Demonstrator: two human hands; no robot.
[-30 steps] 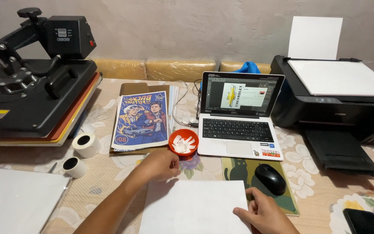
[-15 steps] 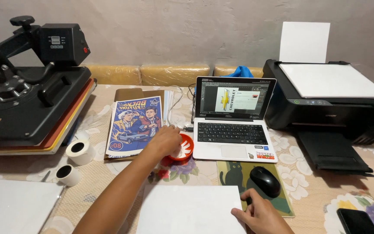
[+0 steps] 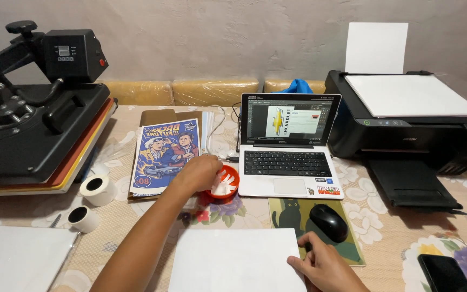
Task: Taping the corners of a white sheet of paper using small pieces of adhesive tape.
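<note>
**Left hand at the red dish, right hand pinning the white sheet**

On the far left a black heat press [image 3: 33,113] sits with its arm raised, and two rolls of white tape [image 3: 97,189] lie in front of it. Next along is a stack of papers topped by a colourful poster [image 3: 166,154].

The person's left hand [image 3: 198,173] reaches over the poster's lower corner to a small red dish [image 3: 224,184], which stands just beside the laptop [image 3: 287,146]. The fingers curl over the near rim, but whether they are closed on anything cannot be told. The dish holds something white, perhaps scraps or small pieces, too small to identify. It looks light and rigid, probably plastic, and would likely slide easily on the flowered tablecloth [image 3: 385,238]; its rim seems the natural place to grip it.

In front of the person lies a blank white sheet [image 3: 236,262], thin, floppy and easily creased, best lifted by an edge or corner. The right hand [image 3: 325,267] rests on its right edge, fingers pressed down flat, not clenched.

A black mouse [image 3: 328,221] sits on a mat nearby; a black printer [image 3: 412,116] holding white paper stands far right, a phone [image 3: 447,273] at the table edge.
</note>
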